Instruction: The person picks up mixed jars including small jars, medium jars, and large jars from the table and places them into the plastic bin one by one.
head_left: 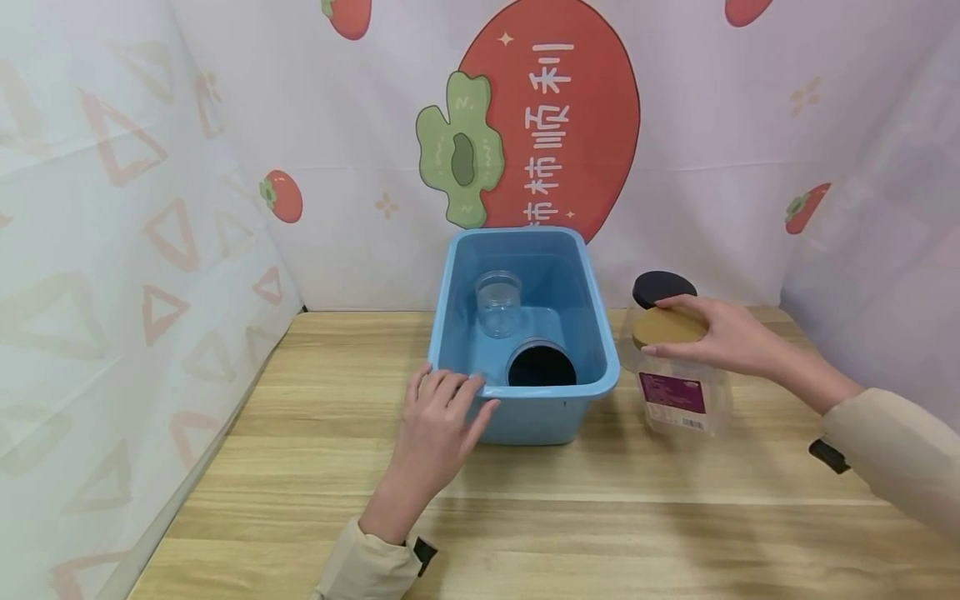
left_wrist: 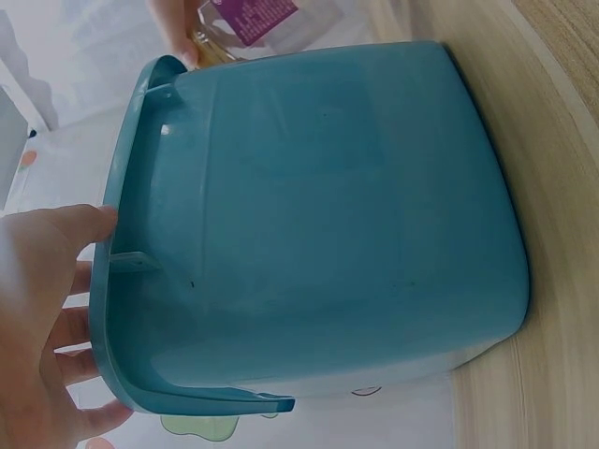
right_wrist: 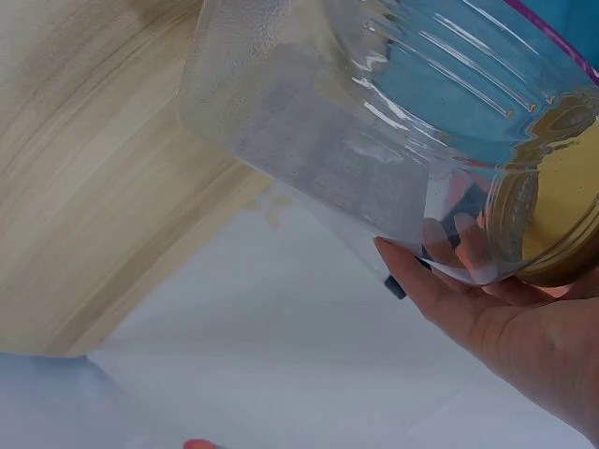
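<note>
Closest to us is the left sleeve (head_left: 367, 562), which is cream. Make the blue tub (head_left: 528, 417) the middle of a clock, with 12 o'clock at the back wall. That sleeve is at 7 o'clock, and the right sleeve (head_left: 900, 454) is between 3 and 4.

The left hand (head_left: 438, 412) grips the tub's rim between 7 and 8 o'clock. Its fingers are a little bit apart and bend over the edge, and its thumb is on the outside.

The right hand (head_left: 708, 333) is at 3 o'clock. It pinches a gold lid (head_left: 667, 327), with its thumb on the near side and fingers on the far side. Under that lid is a big see-through jar (head_left: 716, 400), just past 3 o'clock and beside the tub. Its purple label (head_left: 671, 393) faces us. I cannot tell if the jar's bottom touches the wooden table (head_left: 330, 433).

Just behind it, between 2 and 3 o'clock, is a black lid (head_left: 663, 287) on another clear jar. I cannot tell if the two jars touch.

Inside the tub, a small clear jar (head_left: 498, 308) sits toward 10 o'clock. A round thing with a black top (head_left: 542, 367) is toward 5 o'clock. Up at 12 o'clock, the wall cloth (head_left: 360, 258) has a big red fruit picture (head_left: 600, 108) with white writing.
</note>
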Available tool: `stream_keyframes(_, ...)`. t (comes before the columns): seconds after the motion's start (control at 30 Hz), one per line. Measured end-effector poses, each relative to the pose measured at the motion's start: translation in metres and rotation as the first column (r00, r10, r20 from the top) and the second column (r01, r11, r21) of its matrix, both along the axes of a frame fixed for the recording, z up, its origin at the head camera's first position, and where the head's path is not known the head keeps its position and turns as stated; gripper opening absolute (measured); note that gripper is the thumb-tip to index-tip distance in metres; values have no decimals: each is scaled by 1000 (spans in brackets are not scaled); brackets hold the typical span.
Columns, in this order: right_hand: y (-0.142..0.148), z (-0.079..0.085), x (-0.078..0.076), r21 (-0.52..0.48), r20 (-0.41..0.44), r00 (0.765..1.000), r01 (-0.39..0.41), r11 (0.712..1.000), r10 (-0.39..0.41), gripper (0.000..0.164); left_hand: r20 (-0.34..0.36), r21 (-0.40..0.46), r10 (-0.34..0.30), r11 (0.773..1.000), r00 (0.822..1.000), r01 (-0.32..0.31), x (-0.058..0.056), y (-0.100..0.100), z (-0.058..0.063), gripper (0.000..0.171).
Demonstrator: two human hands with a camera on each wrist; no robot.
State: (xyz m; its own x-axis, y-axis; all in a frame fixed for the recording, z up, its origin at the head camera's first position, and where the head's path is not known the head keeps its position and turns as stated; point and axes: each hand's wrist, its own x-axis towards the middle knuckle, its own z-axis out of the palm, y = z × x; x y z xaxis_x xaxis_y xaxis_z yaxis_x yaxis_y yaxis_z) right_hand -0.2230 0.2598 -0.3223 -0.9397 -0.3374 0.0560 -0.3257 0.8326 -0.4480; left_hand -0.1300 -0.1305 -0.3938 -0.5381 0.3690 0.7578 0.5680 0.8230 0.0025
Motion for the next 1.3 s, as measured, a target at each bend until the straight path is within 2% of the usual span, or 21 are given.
stream_keyframes(0.47,-12,21,-8,33,-27,999,-34,999,35,82,6,-7,4,1000,1000,-4,0,0,0,34)
stream_keyframes(1.0,-25,49,-15,58,-22,999,-35,998,36,81,-17,7,-1,1000,1000,1,0,0,-1,34)
stream_keyframes(1.3,-31,66,-20,76,-7,1000,-29,997,29,83,-5,6,4,1000,1000,-4,1,0,0,33)
